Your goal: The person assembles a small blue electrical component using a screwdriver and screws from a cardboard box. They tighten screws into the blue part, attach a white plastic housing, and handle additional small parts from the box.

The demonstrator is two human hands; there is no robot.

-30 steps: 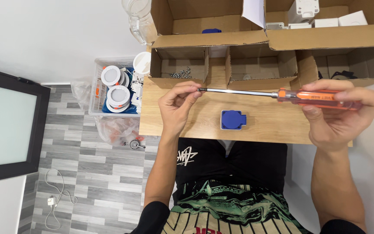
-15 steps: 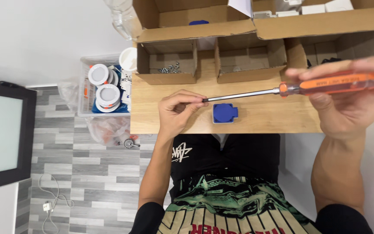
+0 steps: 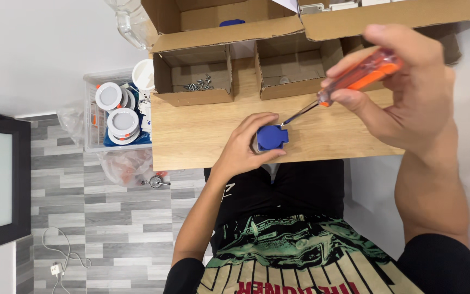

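Left hand (image 3: 241, 148) curled around the blue square part (image 3: 271, 137), fingers over its far edge and thumb under its near edge, pinning it flat on the wooden tabletop (image 3: 202, 136) close to the front edge. Grip apparently meant to stop the part turning or sliding under tool pressure.

Right hand (image 3: 409, 87) closed around the orange transparent handle of the screwdriver (image 3: 349, 81), fingertips (image 3: 349, 100) wrapped near the collar, palm behind the handle end. Shaft angled down and to the left, tip resting at the upper right corner of the blue part, just beside the left fingertips. Raised, tilted hold probably intended to keep the tip visible while seating it; whether the tip is engaged in a screw cannot be told.

Behind the part, two small open cardboard boxes side by side: left box (image 3: 194, 76) holding a scatter of small screws (image 3: 199, 84), right box (image 3: 292, 68) nearly bare, both within easy reach of either hand. Larger cardboard box (image 3: 229, 22) further back, flaps open.

Left of the table, on the grey plank floor (image 3: 82, 218), a clear plastic bin (image 3: 91, 109) stacked with round white fittings (image 3: 122, 121), with a crumpled plastic bag (image 3: 123, 166) below it.
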